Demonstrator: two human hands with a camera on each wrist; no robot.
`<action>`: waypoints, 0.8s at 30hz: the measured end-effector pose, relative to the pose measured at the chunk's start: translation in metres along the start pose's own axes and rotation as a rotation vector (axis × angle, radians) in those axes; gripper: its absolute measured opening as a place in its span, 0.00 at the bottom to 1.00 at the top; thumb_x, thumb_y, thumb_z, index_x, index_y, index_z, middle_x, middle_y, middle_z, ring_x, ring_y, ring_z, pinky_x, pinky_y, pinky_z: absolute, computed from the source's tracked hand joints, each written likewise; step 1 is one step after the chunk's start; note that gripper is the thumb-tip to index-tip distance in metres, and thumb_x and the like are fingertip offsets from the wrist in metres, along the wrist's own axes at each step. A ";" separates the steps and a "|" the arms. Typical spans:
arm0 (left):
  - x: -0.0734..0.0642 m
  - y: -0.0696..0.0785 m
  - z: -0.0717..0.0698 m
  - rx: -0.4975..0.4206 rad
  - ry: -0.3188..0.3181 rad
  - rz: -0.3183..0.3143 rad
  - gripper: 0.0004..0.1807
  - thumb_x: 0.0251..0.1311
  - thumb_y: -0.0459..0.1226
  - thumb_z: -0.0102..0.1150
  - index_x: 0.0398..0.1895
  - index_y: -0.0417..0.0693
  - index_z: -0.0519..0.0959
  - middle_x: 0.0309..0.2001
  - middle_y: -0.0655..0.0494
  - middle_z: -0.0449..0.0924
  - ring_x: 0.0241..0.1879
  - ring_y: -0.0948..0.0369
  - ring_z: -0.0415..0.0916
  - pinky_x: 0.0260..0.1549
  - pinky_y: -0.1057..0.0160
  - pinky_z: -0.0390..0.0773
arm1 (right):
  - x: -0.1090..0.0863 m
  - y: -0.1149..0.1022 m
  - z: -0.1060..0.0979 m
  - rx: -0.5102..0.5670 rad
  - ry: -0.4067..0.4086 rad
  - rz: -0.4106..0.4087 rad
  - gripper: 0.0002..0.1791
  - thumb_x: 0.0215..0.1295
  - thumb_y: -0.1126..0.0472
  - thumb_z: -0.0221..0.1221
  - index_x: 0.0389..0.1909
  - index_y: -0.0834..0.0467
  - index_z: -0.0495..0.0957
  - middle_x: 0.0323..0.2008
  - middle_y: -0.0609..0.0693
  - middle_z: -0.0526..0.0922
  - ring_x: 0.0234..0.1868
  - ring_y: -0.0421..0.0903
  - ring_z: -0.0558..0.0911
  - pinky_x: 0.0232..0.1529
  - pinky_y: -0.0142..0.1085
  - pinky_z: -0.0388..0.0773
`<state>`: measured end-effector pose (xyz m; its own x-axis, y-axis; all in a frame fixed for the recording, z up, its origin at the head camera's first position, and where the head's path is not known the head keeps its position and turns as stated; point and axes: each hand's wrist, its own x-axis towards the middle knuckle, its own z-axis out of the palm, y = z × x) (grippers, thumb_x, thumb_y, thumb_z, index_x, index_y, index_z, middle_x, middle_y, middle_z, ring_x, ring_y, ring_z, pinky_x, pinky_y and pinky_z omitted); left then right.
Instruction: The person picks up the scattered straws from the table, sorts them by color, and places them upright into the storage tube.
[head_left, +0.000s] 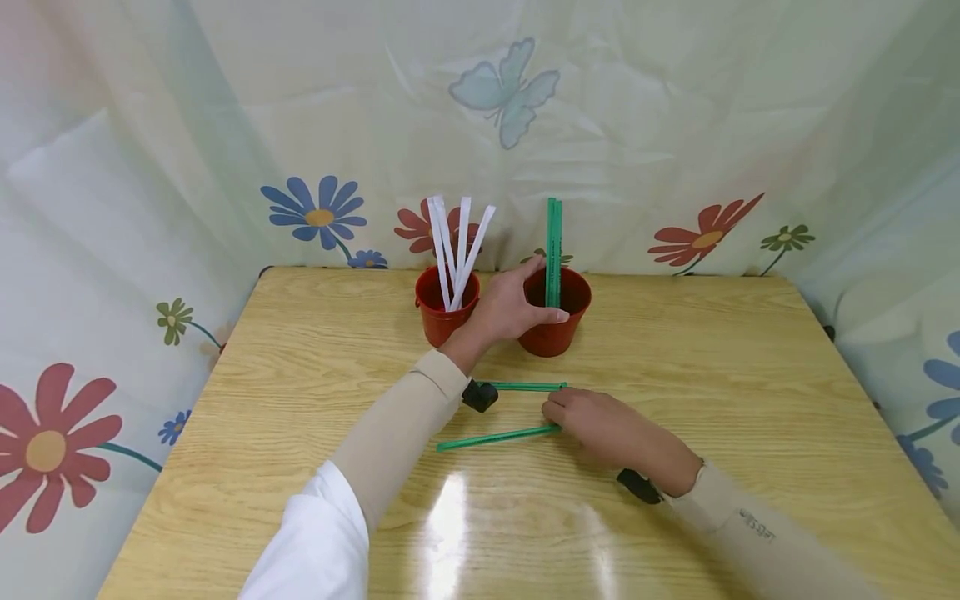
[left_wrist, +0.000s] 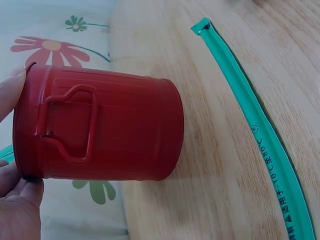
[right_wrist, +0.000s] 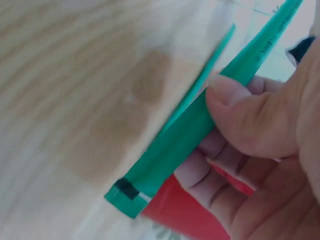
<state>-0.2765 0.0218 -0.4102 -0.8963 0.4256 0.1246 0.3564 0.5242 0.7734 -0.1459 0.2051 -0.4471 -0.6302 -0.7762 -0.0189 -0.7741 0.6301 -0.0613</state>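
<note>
My left hand [head_left: 510, 304] grips the upper part of a red bucket [head_left: 550, 337], its thumb in front and its fingers spread around the side. Wrapped green straws [head_left: 553, 250] stand upright in that bucket. In the left wrist view the same bucket [left_wrist: 115, 125] shows its folded wire handle. My right hand [head_left: 607, 425] pinches a wrapped green straw [right_wrist: 175, 145] between thumb and fingers, low over the table. A second green straw [right_wrist: 200, 82] shows behind it. Seen from the head, one green straw [head_left: 495, 438] runs left from this hand and another green straw [head_left: 525, 387] lies nearer the bucket.
Left of the gripped bucket stands a smaller red bucket [head_left: 442, 325] with several white wrapped straws [head_left: 457, 250]. Both are near the back edge of the wooden table [head_left: 337, 358]. A flowered curtain [head_left: 637, 125] hangs behind and at both sides.
</note>
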 end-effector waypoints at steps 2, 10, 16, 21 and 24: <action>0.000 -0.001 0.001 -0.002 0.002 -0.001 0.50 0.58 0.50 0.76 0.81 0.52 0.62 0.76 0.54 0.71 0.72 0.55 0.72 0.67 0.54 0.79 | -0.007 0.005 -0.003 0.027 0.033 0.007 0.24 0.45 0.82 0.72 0.36 0.55 0.76 0.33 0.43 0.75 0.34 0.39 0.74 0.35 0.31 0.77; 0.000 -0.002 0.001 0.011 -0.013 -0.021 0.52 0.58 0.52 0.76 0.82 0.53 0.60 0.77 0.56 0.70 0.74 0.56 0.70 0.69 0.56 0.77 | -0.019 0.017 -0.016 0.205 0.399 -0.058 0.23 0.49 0.86 0.67 0.35 0.57 0.76 0.31 0.45 0.76 0.33 0.35 0.72 0.33 0.27 0.76; -0.001 -0.002 0.001 0.015 -0.015 -0.018 0.51 0.59 0.50 0.76 0.82 0.52 0.59 0.77 0.56 0.70 0.74 0.56 0.70 0.70 0.56 0.76 | -0.011 0.019 -0.039 0.357 0.650 -0.048 0.21 0.50 0.85 0.67 0.34 0.59 0.75 0.32 0.46 0.79 0.32 0.36 0.74 0.35 0.23 0.71; 0.000 -0.001 0.001 -0.005 -0.021 -0.025 0.53 0.59 0.51 0.76 0.83 0.51 0.57 0.78 0.56 0.68 0.74 0.55 0.70 0.69 0.54 0.78 | -0.001 0.022 -0.060 0.271 0.814 0.108 0.15 0.52 0.81 0.69 0.33 0.62 0.77 0.28 0.51 0.83 0.29 0.43 0.81 0.37 0.20 0.71; 0.000 -0.001 0.000 -0.007 -0.022 -0.037 0.53 0.59 0.51 0.75 0.83 0.52 0.58 0.78 0.56 0.68 0.72 0.54 0.71 0.66 0.54 0.80 | 0.009 0.027 -0.071 0.258 0.880 0.182 0.11 0.54 0.80 0.69 0.32 0.67 0.78 0.26 0.57 0.84 0.28 0.48 0.82 0.39 0.18 0.71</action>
<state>-0.2763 0.0210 -0.4104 -0.9026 0.4225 0.0823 0.3215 0.5345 0.7816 -0.1767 0.2172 -0.3777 -0.6403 -0.3022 0.7062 -0.6884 0.6335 -0.3531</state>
